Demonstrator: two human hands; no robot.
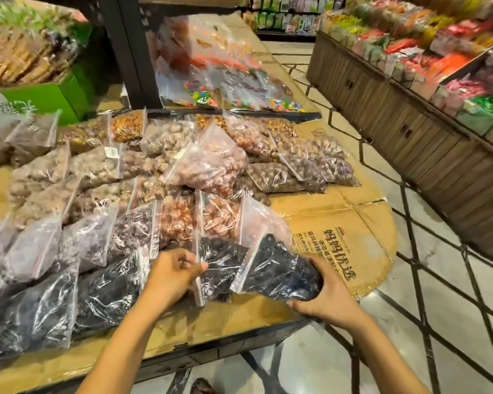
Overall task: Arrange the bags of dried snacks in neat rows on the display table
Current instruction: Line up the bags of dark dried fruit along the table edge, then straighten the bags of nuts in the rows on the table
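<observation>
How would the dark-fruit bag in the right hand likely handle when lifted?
Probably floppy: the dark-fruit bag crumples where the right hand grips it. Likely slippery, given its glossy clear plastic. Loose pieces inside would probably shift.

The person's arms are bare skin all the way along. The left forearm (125, 345) shows at about 7 o'clock and the right forearm (382, 354) at about 5 o'clock. Both are slim and narrow a little toward the wrist. The left hand (171, 275) and the right hand (325, 297) are bare too, with knuckles and finger joints plainly showing. At 6 o'clock, right on the bottom edge between the arms, sits a dark brown rounded shape (201, 386). It may be the toe of a shoe, but it is too cropped and blurred to tell.
</observation>
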